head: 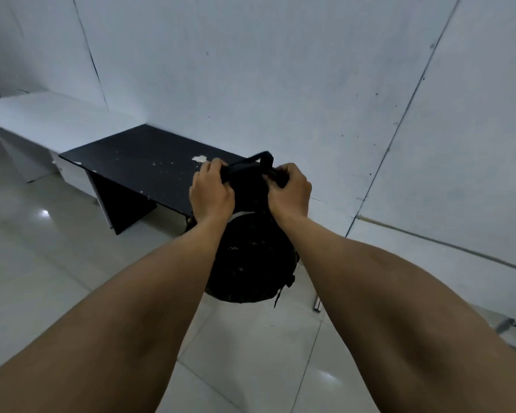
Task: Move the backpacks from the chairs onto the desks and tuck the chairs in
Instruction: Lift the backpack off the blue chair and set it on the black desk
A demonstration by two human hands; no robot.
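At centre frame, the dark backpack (248, 263) hangs in the air in front of the black desk (143, 162); its top is hidden behind the hands and its pattern is too dim to read. Both the left hand (212, 192) and right hand (289, 192) curl tightly round its black straps (259, 158). Upper left, a white desk (51, 120) is cut off by the frame edge.

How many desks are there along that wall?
2. A black desk stands just ahead of the hands, and a white desk adjoins it on the left. More may lie outside the frame.
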